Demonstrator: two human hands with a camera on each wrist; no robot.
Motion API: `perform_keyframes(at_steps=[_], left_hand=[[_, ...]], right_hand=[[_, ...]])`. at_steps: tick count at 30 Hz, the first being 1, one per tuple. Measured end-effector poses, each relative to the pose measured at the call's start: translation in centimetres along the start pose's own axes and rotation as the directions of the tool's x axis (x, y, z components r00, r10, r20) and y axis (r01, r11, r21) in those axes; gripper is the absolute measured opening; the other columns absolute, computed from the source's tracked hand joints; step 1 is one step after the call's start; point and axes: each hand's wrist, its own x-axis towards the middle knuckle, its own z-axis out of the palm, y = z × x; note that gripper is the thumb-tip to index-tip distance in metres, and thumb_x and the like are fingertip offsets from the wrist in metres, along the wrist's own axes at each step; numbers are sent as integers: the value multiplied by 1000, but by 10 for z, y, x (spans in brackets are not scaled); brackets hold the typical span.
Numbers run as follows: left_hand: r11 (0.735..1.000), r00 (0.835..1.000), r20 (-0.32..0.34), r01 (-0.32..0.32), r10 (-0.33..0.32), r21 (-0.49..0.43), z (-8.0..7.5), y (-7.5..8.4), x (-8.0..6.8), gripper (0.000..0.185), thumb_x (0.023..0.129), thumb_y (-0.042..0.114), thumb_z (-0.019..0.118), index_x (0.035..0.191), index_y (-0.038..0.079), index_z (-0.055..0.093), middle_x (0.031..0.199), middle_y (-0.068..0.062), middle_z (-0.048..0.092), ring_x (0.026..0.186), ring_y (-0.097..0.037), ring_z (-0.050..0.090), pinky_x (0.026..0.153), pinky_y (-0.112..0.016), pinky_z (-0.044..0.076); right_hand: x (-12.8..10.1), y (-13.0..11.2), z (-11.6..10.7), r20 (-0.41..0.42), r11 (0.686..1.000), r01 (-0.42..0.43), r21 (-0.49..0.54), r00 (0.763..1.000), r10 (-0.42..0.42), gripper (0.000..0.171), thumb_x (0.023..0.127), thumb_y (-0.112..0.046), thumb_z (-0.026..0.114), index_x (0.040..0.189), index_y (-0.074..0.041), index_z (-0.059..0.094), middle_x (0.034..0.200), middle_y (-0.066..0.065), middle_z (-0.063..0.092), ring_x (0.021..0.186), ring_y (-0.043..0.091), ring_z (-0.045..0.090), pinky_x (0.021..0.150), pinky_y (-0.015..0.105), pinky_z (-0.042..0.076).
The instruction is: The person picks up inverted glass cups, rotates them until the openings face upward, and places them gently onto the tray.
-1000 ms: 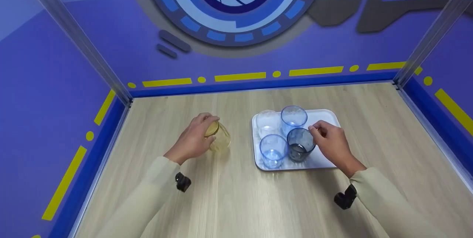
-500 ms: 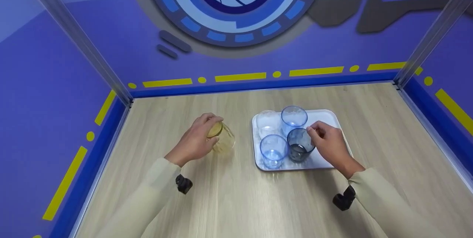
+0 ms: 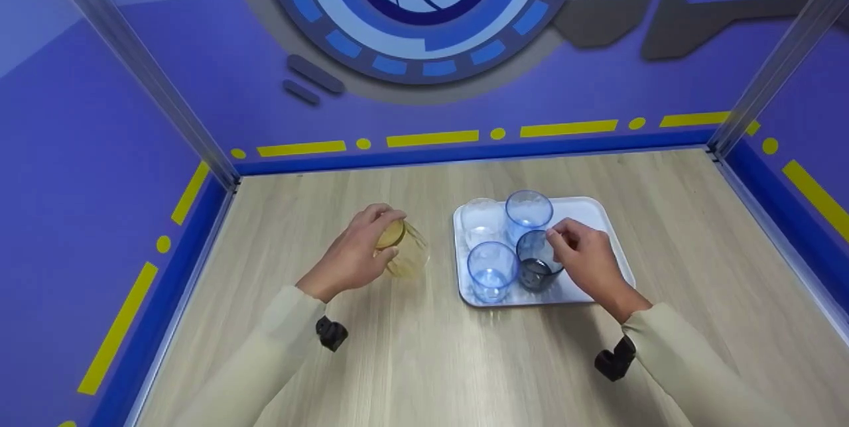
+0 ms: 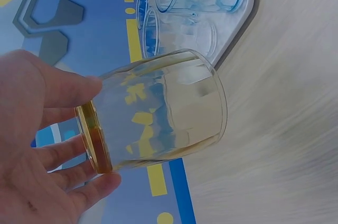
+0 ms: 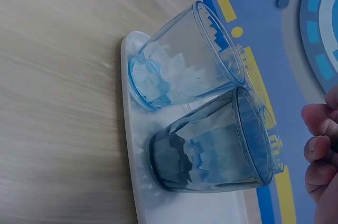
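Observation:
My left hand (image 3: pixel 355 251) grips an amber drinking glass (image 3: pixel 412 253) by its thick base. In the left wrist view the amber glass (image 4: pixel 158 113) lies over on its side, thumb and fingertips around the base and the mouth facing away from the palm. On the white tray (image 3: pixel 587 211), a smoky grey glass (image 3: pixel 536 268) stands upright. My right hand (image 3: pixel 587 254) hovers by its rim with loosely curled fingers and holds nothing. The right wrist view shows these fingers (image 5: pixel 318 147) apart from the grey glass (image 5: pixel 211 147).
Also upright on the tray are a front blue glass (image 3: pixel 492 274), a back blue glass (image 3: pixel 528 209) and a clear glass (image 3: pixel 481 223). Purple panels (image 3: pixel 411 112) enclose the wooden table (image 3: pixel 398 361) at the back and both sides.
My left hand has carried the amber glass a little to the right, nearer the tray. My right hand has shifted slightly left over the grey glass's rim. The glasses on the tray stay put.

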Motion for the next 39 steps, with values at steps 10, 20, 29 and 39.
perform_keyframes(at_steps=[10,20,29,39], left_hand=[[1000,999,-15,-30,30,-9,-2,8,-2,50,92,15,65,140,18,48,141,-6,46,132,-24,44,107,-45,42],[998,998,-15,-62,62,0,-2,15,-4,49,93,16,64,139,18,48,140,-6,46,132,-24,45,106,-44,44],[997,997,-21,-76,75,-12,-4,19,-5,49,93,16,64,140,18,48,141,-6,46,132,-25,45,106,-46,43],[995,996,-35,-86,85,-47,-5,23,-3,49,93,16,64,138,19,49,141,-5,46,131,-23,46,108,-45,42]], right_hand=[[-3,-4,2,19,1000,9,13,1000,-9,14,96,-19,59,84,-17,63,63,-1,56,58,12,51,55,24,41],[-3,-5,6,9,999,21,43,1000,-21,15,96,-18,59,82,-15,63,63,0,56,58,10,51,56,22,40],[-4,-7,8,12,999,34,42,999,-34,12,96,-18,60,88,-12,66,66,-1,56,61,9,50,57,20,40],[-5,-12,11,11,997,67,27,998,-68,6,94,-15,62,90,-14,67,67,-4,54,60,8,47,56,20,38]])
